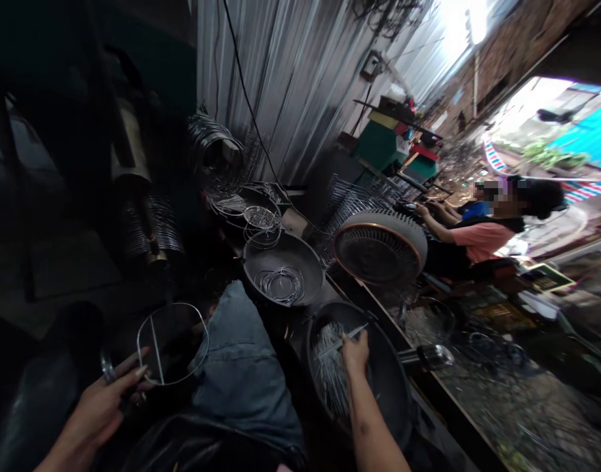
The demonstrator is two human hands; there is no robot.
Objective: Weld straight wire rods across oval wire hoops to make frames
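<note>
My left hand (pixel 111 396) pinches the edge of a round wire ring (pixel 206 331), which has one straight wire across it. A bundle of curved metal pieces hangs about the machine (pixel 155 255) beyond that hand. At the lower right, my right hand (pixel 355 354) is inside a dark wok-like pan (pixel 396 393). Its fingers are closed on a few straight wire rods (pixel 347 337). Many more loose rods (pixel 332 380) lie in the pan beneath it.
A second pan (pixel 310 262) holds several wire rings (pixel 280 285). Behind it stand more rings and a wire coil (pixel 216 154). A round fan (pixel 379 246) is to the right, and a seated person (pixel 487 239) works beyond it. Corrugated metal wall (pixel 285 85) rises behind.
</note>
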